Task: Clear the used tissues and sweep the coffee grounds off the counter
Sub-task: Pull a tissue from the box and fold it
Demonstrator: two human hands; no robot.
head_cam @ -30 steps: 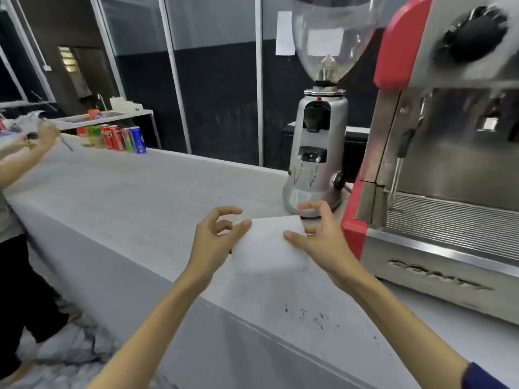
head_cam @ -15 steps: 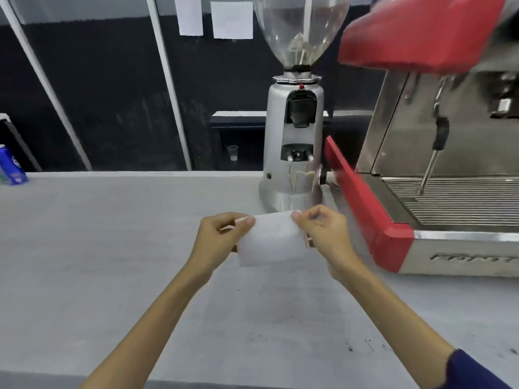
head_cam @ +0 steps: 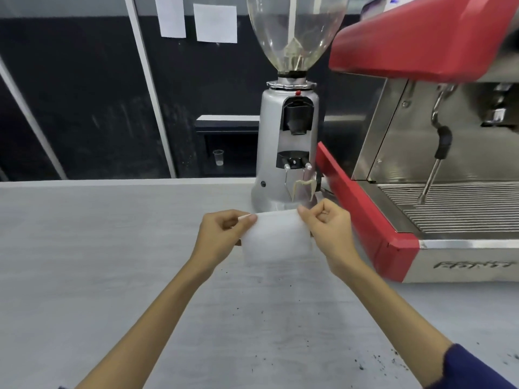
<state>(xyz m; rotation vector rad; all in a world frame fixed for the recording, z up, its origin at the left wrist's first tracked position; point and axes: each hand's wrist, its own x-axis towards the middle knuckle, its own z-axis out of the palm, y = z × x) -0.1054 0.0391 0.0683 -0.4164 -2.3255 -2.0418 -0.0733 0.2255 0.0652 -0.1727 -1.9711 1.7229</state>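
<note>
Two hands hold one tissue above the counter.
The left hand (head_cam: 222,234) and right hand (head_cam: 330,231) each pinch a top corner of the tissue (head_cam: 276,240), before the grinder (head_cam: 289,147); coffee grounds (head_cam: 376,360) dot the counter (head_cam: 98,248).

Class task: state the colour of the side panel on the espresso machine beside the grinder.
Red, seen in the head view: the espresso machine's side panel is red against its steel body.

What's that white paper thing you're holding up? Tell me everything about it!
It is a white tissue, thin and soft-looking, roughly rectangular, with no stains that show. It hangs upright above the grey counter, stretched between two hands: the left hand pinches its top left corner, the right hand pinches its top right corner. Its lower edge looks blurred. It hangs in front of the coffee grinder.
</note>
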